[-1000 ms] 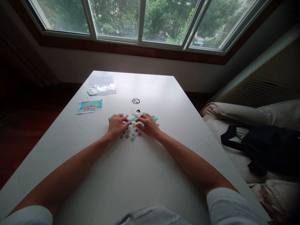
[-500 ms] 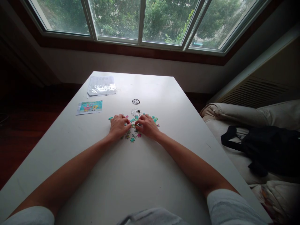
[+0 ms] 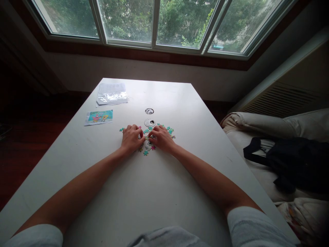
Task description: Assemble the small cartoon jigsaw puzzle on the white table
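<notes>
A loose heap of small jigsaw puzzle pieces (image 3: pixel 146 153), mostly turquoise with some pink and pale ones, lies on the white table (image 3: pixel 144 192). My left hand (image 3: pixel 131 138) rests over the heap's left side, its fingers curled and thumb drawn in near the index finger. From the other side my right hand (image 3: pixel 162 138) bends over the pieces, thumb and fingertips close together and facing the left. A narrow gap with pieces separates the two hands. Whatever the fingertips pinch is too small to make out, and both palms hide part of the heap.
A picture card (image 3: pixel 99 117) with cartoon figures lies to the left, below a clear plastic bag with paper (image 3: pixel 112 93). Beyond the heap are two round table inserts (image 3: pixel 149 122). A dark bag (image 3: pixel 298 164) sits on the pale couch (image 3: pixel 257 120) at right. A window spans the back.
My left hand has shifted very slightly and covers a little more of the heap's lower left side. My right hand stays almost in place. The pieces look the same.
</notes>
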A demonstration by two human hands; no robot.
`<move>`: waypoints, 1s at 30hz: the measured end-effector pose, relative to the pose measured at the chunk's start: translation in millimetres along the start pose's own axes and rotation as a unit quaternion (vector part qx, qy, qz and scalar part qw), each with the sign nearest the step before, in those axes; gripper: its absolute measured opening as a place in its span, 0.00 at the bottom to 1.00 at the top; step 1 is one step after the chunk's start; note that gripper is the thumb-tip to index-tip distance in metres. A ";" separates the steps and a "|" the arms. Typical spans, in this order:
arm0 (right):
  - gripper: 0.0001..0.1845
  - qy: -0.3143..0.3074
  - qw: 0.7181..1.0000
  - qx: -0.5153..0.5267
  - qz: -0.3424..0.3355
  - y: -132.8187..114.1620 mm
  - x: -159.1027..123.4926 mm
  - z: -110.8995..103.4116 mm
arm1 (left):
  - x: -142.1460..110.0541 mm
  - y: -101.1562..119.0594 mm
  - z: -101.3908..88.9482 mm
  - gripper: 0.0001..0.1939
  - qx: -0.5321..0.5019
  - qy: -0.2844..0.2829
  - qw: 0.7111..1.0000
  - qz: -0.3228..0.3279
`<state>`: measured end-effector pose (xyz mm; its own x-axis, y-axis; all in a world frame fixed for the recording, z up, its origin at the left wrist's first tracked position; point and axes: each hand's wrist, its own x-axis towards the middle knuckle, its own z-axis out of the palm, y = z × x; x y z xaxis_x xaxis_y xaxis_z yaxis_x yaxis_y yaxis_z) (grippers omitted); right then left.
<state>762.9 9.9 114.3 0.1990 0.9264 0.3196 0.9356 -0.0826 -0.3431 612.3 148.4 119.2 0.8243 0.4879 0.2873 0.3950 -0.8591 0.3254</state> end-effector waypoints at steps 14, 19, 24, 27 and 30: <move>0.06 0.001 1.000 -0.009 0.003 1.6 0.0 3.9 | 1.3 -2.0 -2.2 0.08 -0.027 -0.010 1.000 -0.001; 0.08 0.011 1.000 -0.001 0.015 6.2 0.1 0.1 | 3.8 -14.2 -5.5 0.08 -0.036 -0.016 0.999 -0.009; 0.09 0.041 0.998 0.018 0.043 23.6 -0.4 -16.8 | 8.0 -29.1 -11.4 0.09 -0.041 -0.021 0.999 -0.017; 0.09 0.080 0.994 0.026 0.069 39.0 -0.7 -32.5 | 8.4 -32.3 -14.2 0.10 -0.048 -0.017 0.999 -0.011; 0.10 0.112 0.988 0.028 0.102 54.4 -0.7 -46.7 | 6.0 -30.6 -14.5 0.10 -0.060 -0.020 0.998 0.007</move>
<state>827.2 -12.5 136.7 0.4466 0.7872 0.4253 0.8536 -0.2324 -0.4662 599.3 179.8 124.0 0.8459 0.4671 0.2573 0.3339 -0.8401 0.4275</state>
